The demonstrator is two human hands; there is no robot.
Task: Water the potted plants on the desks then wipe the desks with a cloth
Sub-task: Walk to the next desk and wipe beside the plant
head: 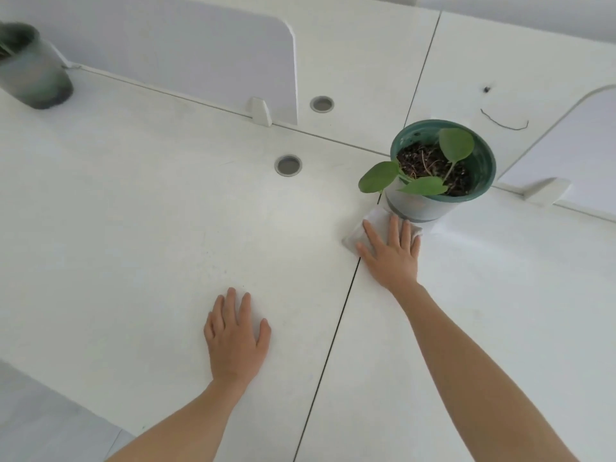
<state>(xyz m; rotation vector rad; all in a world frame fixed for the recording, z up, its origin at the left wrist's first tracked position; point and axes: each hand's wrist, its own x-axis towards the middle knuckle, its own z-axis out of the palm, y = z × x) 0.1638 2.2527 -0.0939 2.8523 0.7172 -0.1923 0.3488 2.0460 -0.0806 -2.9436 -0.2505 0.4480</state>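
A green pot with a small leafy plant point(440, 168) stands where the white desks point(133, 228) meet. Just in front of it lies a white cloth point(358, 233), and my right hand point(391, 253) presses flat on it with the fingers spread, fingertips almost touching the pot's base. My left hand point(235, 335) rests palm down on the left desk with nothing under it. A second grey-green pot point(33, 71) stands at the far left, blurred and partly cut off by the frame.
White divider panels stand at the back left point(166, 45) and at the right point(580, 141). Two round cable holes point(288, 165) point(322, 104) sit in the desktops. A dark seam point(340, 315) runs between the desks. A thin dark thread point(505, 123) lies on the far right desk.
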